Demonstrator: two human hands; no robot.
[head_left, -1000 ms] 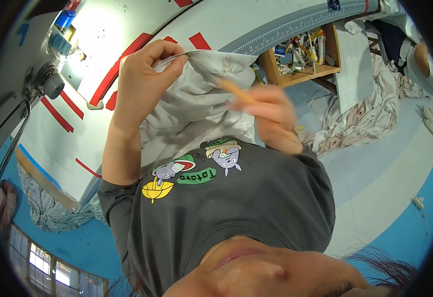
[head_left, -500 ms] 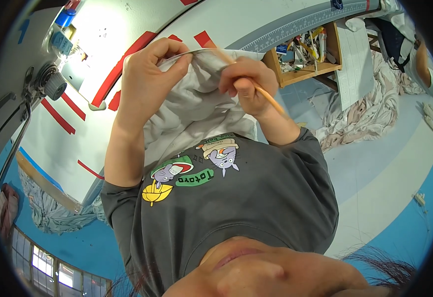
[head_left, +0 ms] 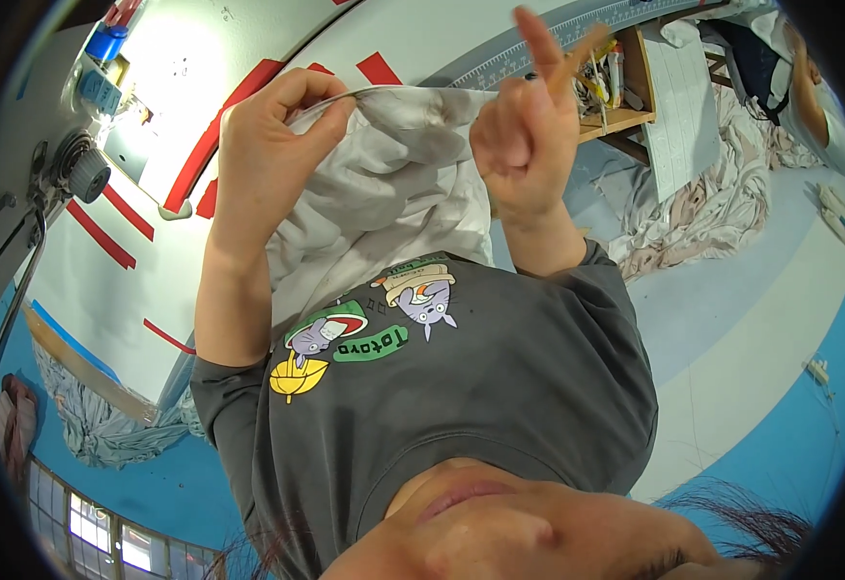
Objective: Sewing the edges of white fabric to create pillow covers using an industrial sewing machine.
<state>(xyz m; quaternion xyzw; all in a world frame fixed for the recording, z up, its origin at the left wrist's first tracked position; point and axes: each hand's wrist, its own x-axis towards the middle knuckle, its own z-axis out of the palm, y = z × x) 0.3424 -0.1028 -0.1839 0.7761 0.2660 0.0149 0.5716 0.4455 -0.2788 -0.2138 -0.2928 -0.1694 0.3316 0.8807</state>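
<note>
Head view: from where I stood, the person's left hand (head_left: 282,135) pinched the upper edge of a white cloth (head_left: 384,184) between thumb and forefinger. The cloth hung in loose folds before the person's dark grey shirt (head_left: 480,377), its top edge stretching toward the right hand (head_left: 529,135). That hand was raised, gripping a slim orange stick (head_left: 582,58) — blurred, angled upward — with 1 finger extended beside it and the others curled. Whether it touched the cloth, I could not tell. At the left stood a machine with a ridged grey knob (head_left: 89,177), near red tape strips (head_left: 101,235) on a white worktop (head_left: 123,304). At the upper right, a wooden box (head_left: 617,123) held small items.
</note>
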